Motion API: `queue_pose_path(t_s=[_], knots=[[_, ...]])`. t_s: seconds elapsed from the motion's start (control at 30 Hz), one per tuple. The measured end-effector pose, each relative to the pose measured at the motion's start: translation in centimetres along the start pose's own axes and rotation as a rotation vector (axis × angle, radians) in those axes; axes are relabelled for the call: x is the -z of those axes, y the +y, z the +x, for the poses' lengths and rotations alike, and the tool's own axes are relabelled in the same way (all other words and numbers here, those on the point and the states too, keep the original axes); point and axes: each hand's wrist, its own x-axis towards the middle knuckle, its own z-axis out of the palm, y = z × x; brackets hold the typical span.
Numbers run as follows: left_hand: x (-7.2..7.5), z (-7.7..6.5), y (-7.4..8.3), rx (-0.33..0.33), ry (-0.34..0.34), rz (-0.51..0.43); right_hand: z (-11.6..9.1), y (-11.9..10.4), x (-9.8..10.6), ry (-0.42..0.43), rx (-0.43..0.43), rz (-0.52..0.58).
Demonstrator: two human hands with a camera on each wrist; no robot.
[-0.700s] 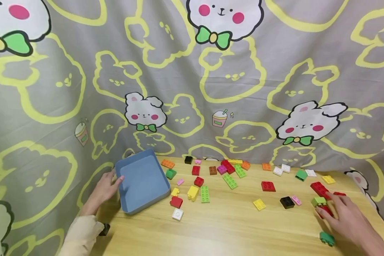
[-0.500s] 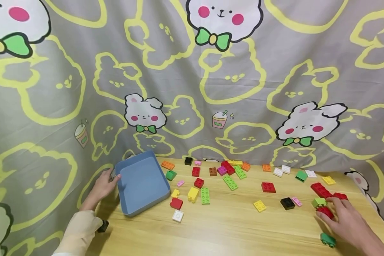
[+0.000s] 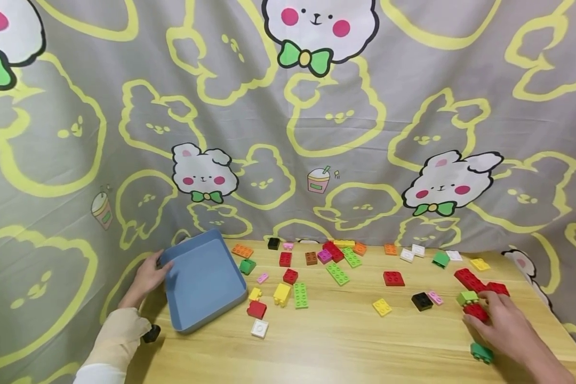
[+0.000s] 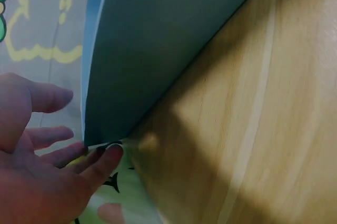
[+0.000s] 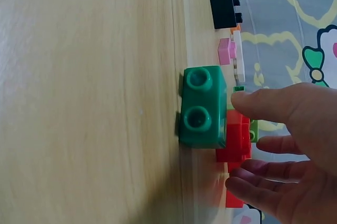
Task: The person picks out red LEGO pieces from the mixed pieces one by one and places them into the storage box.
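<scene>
Wooden tabletop (image 3: 336, 338) stretches between hands (image 3: 150, 274) (image 3: 501, 314) at tray edge (image 3: 211, 314) and red brick (image 3: 474, 311).

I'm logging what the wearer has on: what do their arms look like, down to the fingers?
The left fingers and right fingers are ungloved. On the left is a beige sleeve, white farther up, with a small black object beside it. The visible right forearm is bare.

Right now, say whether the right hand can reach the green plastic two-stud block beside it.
Probably yes: the green block lies close to the right hand, with nothing on top of it.
</scene>
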Motion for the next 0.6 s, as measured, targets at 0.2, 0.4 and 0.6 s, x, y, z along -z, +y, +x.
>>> queue_pose_path(t_s=[0.2,0.4,0.6], knots=[[-0.2,0.4,-0.9,0.021,0.021,-0.019,0.6,-0.2,-0.2,-0.030,-0.032,0.007],[-0.5,0.6,-1.3,0.084,0.023,-0.091,1.0,-0.2,-0.5,-0.041,-0.035,0.010],[-0.7,1.0,-1.4,0.105,0.043,-0.125,1.1,0.0,-0.2,-0.069,-0.066,0.008]])
